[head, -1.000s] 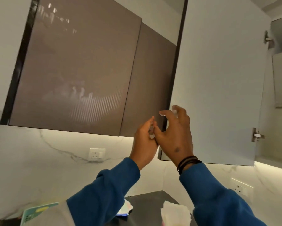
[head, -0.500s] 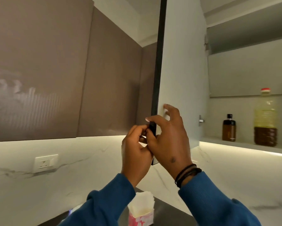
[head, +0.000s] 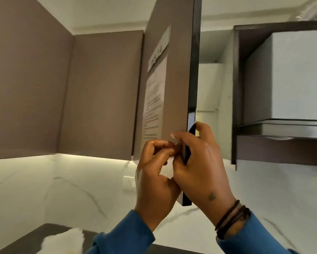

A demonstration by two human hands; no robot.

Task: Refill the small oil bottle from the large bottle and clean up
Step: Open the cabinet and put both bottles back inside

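Both hands, our left hand [head: 156, 177] and right hand [head: 199, 167], are gripping the cabinet door [head: 174, 85], fingers curled round its edge; no bottles are showing, so we are judging pouring and cleanup still ahead.

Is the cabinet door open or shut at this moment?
Open. The cabinet door stands edge-on; the right hand grips its dark edge, the left hand beside it.
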